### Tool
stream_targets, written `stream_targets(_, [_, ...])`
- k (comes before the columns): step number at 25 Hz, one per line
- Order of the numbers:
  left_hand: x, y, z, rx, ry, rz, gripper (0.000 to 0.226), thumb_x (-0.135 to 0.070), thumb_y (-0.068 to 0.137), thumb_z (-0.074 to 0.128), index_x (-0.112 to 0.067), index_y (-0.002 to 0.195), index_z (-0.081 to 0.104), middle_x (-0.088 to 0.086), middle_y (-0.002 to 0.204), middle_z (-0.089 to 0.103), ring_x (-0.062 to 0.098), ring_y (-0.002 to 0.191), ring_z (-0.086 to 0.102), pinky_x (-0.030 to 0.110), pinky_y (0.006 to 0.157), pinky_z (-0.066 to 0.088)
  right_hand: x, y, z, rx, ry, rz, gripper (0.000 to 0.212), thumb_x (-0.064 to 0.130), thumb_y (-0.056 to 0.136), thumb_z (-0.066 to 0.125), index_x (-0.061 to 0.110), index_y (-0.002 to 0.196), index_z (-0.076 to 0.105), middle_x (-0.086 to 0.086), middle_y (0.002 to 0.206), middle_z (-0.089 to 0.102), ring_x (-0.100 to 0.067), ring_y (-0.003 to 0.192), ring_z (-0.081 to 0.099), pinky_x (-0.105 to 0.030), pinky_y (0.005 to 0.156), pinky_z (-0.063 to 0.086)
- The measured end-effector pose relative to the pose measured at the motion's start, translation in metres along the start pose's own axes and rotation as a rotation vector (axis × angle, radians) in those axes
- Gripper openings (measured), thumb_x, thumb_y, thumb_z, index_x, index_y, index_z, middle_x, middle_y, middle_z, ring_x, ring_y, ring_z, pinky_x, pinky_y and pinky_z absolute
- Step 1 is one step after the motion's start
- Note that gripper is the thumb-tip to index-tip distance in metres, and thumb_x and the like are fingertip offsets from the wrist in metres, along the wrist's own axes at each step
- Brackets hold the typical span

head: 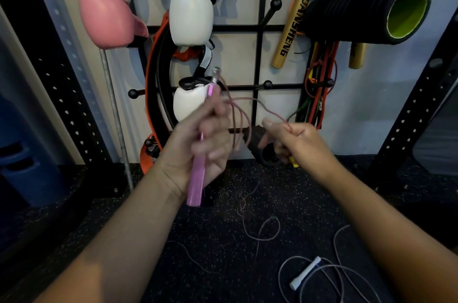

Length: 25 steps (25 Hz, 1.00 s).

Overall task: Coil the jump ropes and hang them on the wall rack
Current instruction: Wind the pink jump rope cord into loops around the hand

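Several loops of the pink jump rope [239, 126] hang from the left hand [205, 139], closed around its pink handles [197, 178]. Right hand [295, 136] pinches the cord. Tail trails on floor [148, 216]; white-handled rope [306, 273] lies uncoiled. Wall rack [259, 54] awaits both.

Dim indoor scene, brightest on the pale wall [238, 54] beyond the fingertips, darkening toward floor [223, 228] and corners. Soft shadows beside the hanging boxing gloves [190, 12]. Motion blur on the left hand [198, 146] and thin cord [247, 114] between the fingers. Wide-angle bending at the edges, forearms stretched.
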<state>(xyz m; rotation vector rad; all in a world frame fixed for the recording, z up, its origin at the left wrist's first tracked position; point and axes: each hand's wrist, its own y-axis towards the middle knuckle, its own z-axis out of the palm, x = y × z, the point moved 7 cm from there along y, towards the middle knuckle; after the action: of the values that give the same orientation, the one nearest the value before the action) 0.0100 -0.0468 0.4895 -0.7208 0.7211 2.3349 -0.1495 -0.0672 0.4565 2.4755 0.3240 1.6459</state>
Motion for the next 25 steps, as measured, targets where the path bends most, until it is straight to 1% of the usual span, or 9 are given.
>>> stream_targets(3, [-0.033,0.004,-0.011,-0.219,-0.133,0.368,0.037,-0.02,0.104,0.047,0.007,0.114,0.07,0.008,0.081,0.081,0.009,0.064,0.077,0.02,0.055,0.06,-0.015,-0.009,0.032,0.198,-0.267,0.031,0.04,0.051,0.103,0.048,0.023,0.082,0.069,0.002,0.06,0.061,-0.009,0.052,0.052,-0.026,0.055,0.044])
stream_targets(5, [-0.04,0.005,-0.018,-0.29,-0.092,0.453,0.036,-0.016,0.108,0.042,0.009,0.127,0.06,0.014,0.1,0.081,0.015,0.084,0.08,0.024,0.071,0.063,-0.008,-0.019,0.064,0.355,-0.426,-0.05,0.035,0.048,0.106,0.045,0.027,0.086,0.064,0.005,0.069,0.06,-0.009,0.06,0.055,-0.031,0.061,0.048])
stream_targets(7, [-0.039,0.001,-0.031,-0.427,0.21,0.45,0.035,-0.016,0.109,0.042,0.004,0.133,0.058,0.012,0.11,0.079,0.017,0.098,0.078,0.026,0.081,0.062,0.008,-0.028,0.088,0.492,-0.537,-0.157,0.029,0.042,0.107,0.046,0.026,0.093,0.066,0.008,0.075,0.06,-0.006,0.065,0.054,-0.03,0.066,0.047])
stream_targets(9, [-0.038,-0.004,-0.034,-0.534,0.736,0.42,0.034,-0.019,0.109,0.043,-0.003,0.136,0.056,0.005,0.113,0.079,0.019,0.102,0.077,0.027,0.085,0.059,0.026,-0.029,0.088,0.548,-0.635,-0.201,0.029,0.04,0.108,0.047,0.025,0.098,0.069,0.012,0.075,0.059,0.0,0.065,0.051,-0.022,0.063,0.041])
stream_targets(12, [-0.03,-0.004,-0.036,-0.507,0.995,0.316,0.033,-0.023,0.109,0.044,-0.009,0.136,0.056,0.003,0.108,0.081,0.018,0.09,0.079,0.026,0.084,0.059,0.046,-0.026,0.069,0.547,-0.646,-0.175,0.038,0.043,0.108,0.042,0.026,0.093,0.072,0.026,0.065,0.061,0.006,0.064,0.055,-0.018,0.064,0.036])
stream_targets(15, [-0.019,-0.001,-0.037,-0.509,1.161,0.134,0.031,-0.029,0.108,0.046,-0.013,0.125,0.066,-0.001,0.087,0.081,0.01,0.068,0.073,0.019,0.069,0.055,0.056,-0.024,0.055,0.496,-0.693,-0.186,0.044,0.044,0.106,0.044,0.025,0.076,0.071,0.041,0.057,0.055,0.008,0.054,0.053,-0.021,0.062,0.035])
stream_targets(18, [-0.006,0.0,-0.033,-0.42,1.342,0.006,0.037,-0.037,0.106,0.047,-0.014,0.096,0.074,0.004,0.061,0.072,0.018,0.051,0.063,0.027,0.06,0.052,0.063,-0.015,0.023,0.367,-0.512,-0.189,0.04,0.04,0.102,0.053,0.024,0.068,0.066,0.013,0.049,0.055,-0.003,0.042,0.043,-0.021,0.05,0.034])
stream_targets(22, [0.01,0.0,-0.027,-0.284,1.166,-0.123,0.047,-0.048,0.099,0.052,-0.008,0.086,0.073,-0.002,0.049,0.043,0.014,0.04,0.041,0.023,0.049,0.043,0.062,-0.004,-0.015,0.164,-0.315,-0.2,0.033,0.054,0.085,0.067,0.022,0.082,0.074,-0.007,0.053,0.052,-0.02,0.047,0.038,-0.031,0.047,0.032])
stream_targets(25, [0.01,0.001,-0.02,-0.241,1.005,-0.147,0.034,-0.031,0.099,0.057,-0.002,0.093,0.073,0.002,0.054,0.061,0.011,0.039,0.052,0.018,0.047,0.047,0.058,0.001,-0.022,0.013,-0.235,-0.212,0.04,0.056,0.076,0.074,0.017,0.079,0.073,-0.001,0.051,0.051,-0.016,0.046,0.035,-0.028,0.043,0.031])
